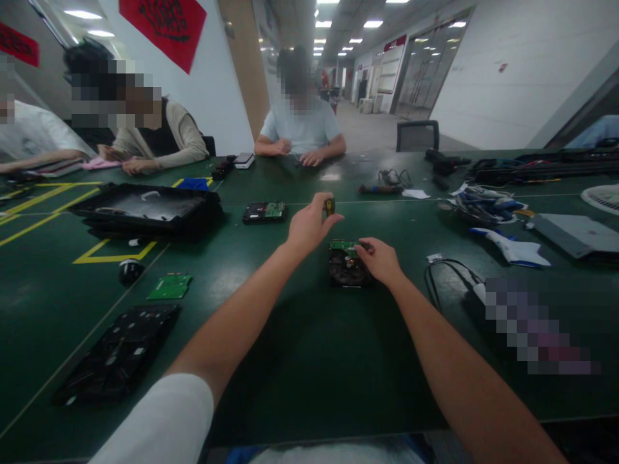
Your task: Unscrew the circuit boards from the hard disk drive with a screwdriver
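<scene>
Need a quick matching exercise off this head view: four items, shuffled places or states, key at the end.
1. Left hand
2. Loose green circuit board
3. Right hand
4. Large red paper

A. Fingers at a hard drive
B. Up on the white wall
C. Holding a small black-and-yellow object
D. On the table, just beyond a big black panel

Pairs: 1-C, 2-D, 3-A, 4-B

Head camera: worn at head height over the near edge of the table (290,361), facing straight across and tipped down.
Near edge: low in the view, close beneath the lens.
Far edge: well off, the view running beyond to ceiling lights (373,24).
</scene>
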Available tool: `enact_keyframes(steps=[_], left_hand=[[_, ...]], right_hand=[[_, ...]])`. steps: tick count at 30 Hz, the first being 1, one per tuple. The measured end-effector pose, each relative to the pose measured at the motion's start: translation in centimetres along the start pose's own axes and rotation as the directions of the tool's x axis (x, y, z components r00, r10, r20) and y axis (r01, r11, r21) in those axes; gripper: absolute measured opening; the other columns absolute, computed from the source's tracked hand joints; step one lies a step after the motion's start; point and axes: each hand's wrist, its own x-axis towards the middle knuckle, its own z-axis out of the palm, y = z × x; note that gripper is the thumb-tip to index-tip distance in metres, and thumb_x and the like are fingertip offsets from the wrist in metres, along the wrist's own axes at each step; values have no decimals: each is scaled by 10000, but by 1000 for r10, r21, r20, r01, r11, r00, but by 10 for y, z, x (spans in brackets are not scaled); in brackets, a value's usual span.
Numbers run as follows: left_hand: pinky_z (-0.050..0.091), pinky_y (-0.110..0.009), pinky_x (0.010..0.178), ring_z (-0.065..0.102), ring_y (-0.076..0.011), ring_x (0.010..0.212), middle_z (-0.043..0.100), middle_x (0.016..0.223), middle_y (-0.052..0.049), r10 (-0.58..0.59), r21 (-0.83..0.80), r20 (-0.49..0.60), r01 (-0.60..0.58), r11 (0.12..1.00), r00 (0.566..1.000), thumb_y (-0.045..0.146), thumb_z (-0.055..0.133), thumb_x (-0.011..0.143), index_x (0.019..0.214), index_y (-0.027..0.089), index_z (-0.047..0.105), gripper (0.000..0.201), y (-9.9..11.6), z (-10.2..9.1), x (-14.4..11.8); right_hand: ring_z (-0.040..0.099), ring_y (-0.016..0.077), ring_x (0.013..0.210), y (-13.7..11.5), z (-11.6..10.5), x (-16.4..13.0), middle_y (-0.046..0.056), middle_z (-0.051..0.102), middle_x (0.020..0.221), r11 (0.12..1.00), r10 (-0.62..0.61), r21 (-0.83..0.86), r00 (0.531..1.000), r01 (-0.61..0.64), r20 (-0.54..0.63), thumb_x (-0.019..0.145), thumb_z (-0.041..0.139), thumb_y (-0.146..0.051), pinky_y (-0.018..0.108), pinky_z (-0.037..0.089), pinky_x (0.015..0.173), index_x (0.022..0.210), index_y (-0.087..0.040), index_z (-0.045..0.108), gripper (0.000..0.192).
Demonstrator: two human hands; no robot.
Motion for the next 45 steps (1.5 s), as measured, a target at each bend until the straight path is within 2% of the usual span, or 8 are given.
enact_keyframes(steps=[6,13,18,23,30,35,40,45], left_hand=[[580,-377,834,738,-234,916,729,1116,-83,-23,-111,-28,20,994,999,397,775,881,1261,256,466,510,-3,7,-2],[570,-351,877,687,-212,1015,639,1252,-93,148,-100,-19,-150,984,989,194,640,942,1280,253,587,347,-3,-8,2],[536,-427,994,687,-249,1106,678,1264,-100,110,-90,3,-110,990,994,128,641,925,1325,257,569,426,-10,-10,6],[563,-431,946,723,-264,1064,733,1175,-102,18,-181,9,-16,983,1000,252,818,831,1280,251,520,540,-12,-2,5],[568,-366,860,722,-196,900,732,1078,-68,8,-272,-36,-18,962,999,271,764,865,1155,235,501,394,-5,-5,4],[514,-408,1011,634,-238,1132,650,1221,-97,161,-145,-36,-164,976,986,175,658,907,1237,227,575,344,2,-10,4],[487,-431,1053,590,-260,1190,635,1229,-103,181,-26,-25,-182,983,983,123,584,935,1330,255,620,418,1,-10,4],[478,-434,1082,608,-250,1228,661,1325,-92,188,-149,24,-182,972,982,138,606,942,1409,268,565,486,1,-6,3]], right_hand=[[694,210,835,-3,-1,-1,85,766,1113,1000,4,-4,1000,-4,1,953,601,-453,367,541,830,1206,-199,726,379],[692,211,817,-3,-1,-1,87,766,1095,1000,3,4,1000,-3,-2,960,584,-461,376,548,825,1208,-200,730,389],[692,219,817,-6,-3,-2,88,768,1021,999,38,3,999,-38,15,957,587,-469,385,552,829,1216,-198,733,402],[690,213,829,-4,-2,-1,91,764,1088,1000,10,0,1000,-10,7,962,579,-466,380,546,848,1222,-197,730,403],[691,211,819,-4,-2,-2,91,767,1065,1000,22,1,1000,-22,1,959,583,-455,372,546,841,1227,-192,729,403],[692,208,815,-5,-3,-2,86,765,1079,1000,12,2,1000,-12,-1,955,591,-453,368,550,826,1225,-204,730,392],[695,208,806,-4,-2,-2,84,768,1060,1000,7,11,1000,-7,-7,958,584,-458,370,555,820,1212,-210,735,385],[695,215,797,-5,-3,-2,82,769,999,999,29,17,1000,-29,-3,955,588,-467,370,555,805,1208,-211,741,391]])
